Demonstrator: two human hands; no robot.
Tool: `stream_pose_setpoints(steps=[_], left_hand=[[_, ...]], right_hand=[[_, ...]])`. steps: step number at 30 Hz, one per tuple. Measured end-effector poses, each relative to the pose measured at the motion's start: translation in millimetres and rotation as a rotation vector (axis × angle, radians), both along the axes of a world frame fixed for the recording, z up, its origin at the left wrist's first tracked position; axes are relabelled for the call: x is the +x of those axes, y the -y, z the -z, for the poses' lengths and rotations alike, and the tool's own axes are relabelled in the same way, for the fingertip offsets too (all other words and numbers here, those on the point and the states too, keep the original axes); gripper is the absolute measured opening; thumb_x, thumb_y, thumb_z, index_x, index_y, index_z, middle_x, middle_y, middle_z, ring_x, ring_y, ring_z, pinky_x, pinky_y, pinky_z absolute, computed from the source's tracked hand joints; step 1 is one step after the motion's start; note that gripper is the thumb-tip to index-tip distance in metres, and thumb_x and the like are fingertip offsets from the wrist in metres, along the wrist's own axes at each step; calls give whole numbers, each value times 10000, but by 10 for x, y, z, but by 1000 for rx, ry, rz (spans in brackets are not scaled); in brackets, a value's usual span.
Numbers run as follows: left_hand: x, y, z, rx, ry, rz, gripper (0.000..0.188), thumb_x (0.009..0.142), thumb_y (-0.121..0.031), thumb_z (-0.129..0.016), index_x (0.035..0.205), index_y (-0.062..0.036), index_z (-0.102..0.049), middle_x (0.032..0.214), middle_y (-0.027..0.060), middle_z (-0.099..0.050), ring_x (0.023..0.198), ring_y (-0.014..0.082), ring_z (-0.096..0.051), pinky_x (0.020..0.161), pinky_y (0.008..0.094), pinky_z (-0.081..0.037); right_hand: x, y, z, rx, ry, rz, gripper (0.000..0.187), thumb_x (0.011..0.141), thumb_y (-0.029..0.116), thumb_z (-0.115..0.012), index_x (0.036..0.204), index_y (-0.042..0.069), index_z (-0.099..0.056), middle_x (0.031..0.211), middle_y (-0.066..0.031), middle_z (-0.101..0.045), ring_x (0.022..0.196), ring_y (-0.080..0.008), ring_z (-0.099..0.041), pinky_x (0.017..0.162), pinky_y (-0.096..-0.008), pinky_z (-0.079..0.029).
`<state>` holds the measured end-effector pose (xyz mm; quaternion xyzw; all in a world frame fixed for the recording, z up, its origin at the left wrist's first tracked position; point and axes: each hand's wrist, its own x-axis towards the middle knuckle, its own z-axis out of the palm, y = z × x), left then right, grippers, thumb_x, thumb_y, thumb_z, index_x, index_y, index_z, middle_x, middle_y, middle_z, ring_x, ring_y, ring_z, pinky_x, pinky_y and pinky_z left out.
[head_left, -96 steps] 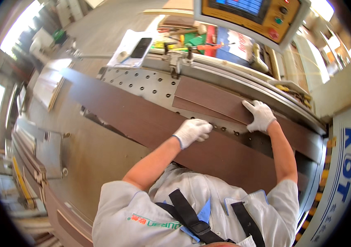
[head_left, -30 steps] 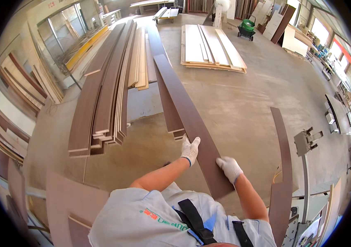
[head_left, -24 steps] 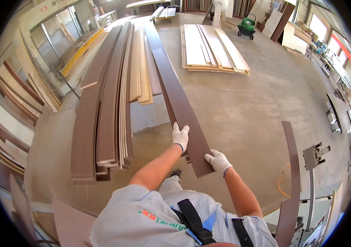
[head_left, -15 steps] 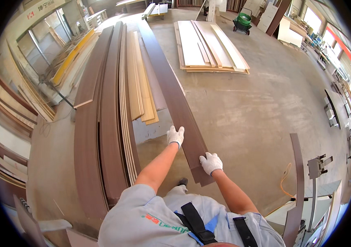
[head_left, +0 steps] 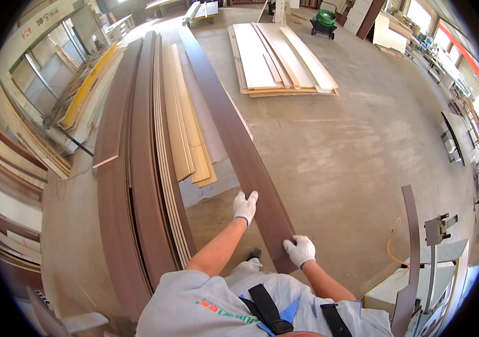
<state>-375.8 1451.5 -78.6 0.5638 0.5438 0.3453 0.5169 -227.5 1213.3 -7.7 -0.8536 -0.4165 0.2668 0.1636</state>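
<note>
A long dark brown board (head_left: 234, 126) stretches from the far end of the room to just in front of me. My left hand (head_left: 245, 206), in a white knitted glove, grips its left edge, thumb on top and fingers partly hidden. Closer to me, my right hand (head_left: 300, 251), gloved alike, is closed over the right edge by the near end. To the left lies a stack of brown boards (head_left: 148, 168), with several narrow pale edges showing along its right side. Light yellow wood boards (head_left: 186, 129) lie between that stack and the board I hold.
White panels (head_left: 250, 62) lie piled on the floor ahead. Beyond them stands a green wheeled bin (head_left: 323, 23). At the right are an upright brown strip (head_left: 411, 241), a metal stand (head_left: 434, 230) and an orange cord (head_left: 391, 241). Panels lean along the left wall.
Both hands have come nearer to me along with the board's near end. The offset lower layer seen at that end before no longer shows.
</note>
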Motion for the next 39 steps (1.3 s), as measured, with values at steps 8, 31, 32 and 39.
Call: stream_pose_setpoints(steps=[8,31,32,39], left_hand=[[246,-631,-197,-55,-319,-79,698,1049,-397,-663,1540,80,-529,1584,318,-542,1456,428,-551,1238,476,-409],[1487,2058,-1033,639,-131,552,681,1103,-333,-606,1631,58,-427,1738,268,-360,1607,397,-358,1324,484,-304],[1621,2625,-1143,624,-64,676,669,1098,-316,-618,1624,58,-441,1736,263,-367,1609,392,-357,1326,478,-299],[2238,5564,-962,592,200,1488,617,1044,-214,-712,1570,45,-520,1682,242,-437,1595,367,-385,1318,464,-316]], right_hand=[[46,-610,68,58,58,66,557,949,493,-680,1268,46,-771,1221,-238,-768,1184,-420,-711,1073,-491,-547],[40,3642,14,269,-432,995,557,1034,461,-606,1355,24,-730,1365,-209,-740,1319,-404,-665,1121,-459,-512],[-58,4126,63,275,-441,1089,532,1032,445,-621,1330,22,-747,1327,-199,-761,1291,-393,-683,1103,-448,-520],[-1022,6125,342,472,-499,1648,497,1025,407,-682,1316,13,-765,1220,-170,-796,1168,-306,-729,1061,-411,-541]])
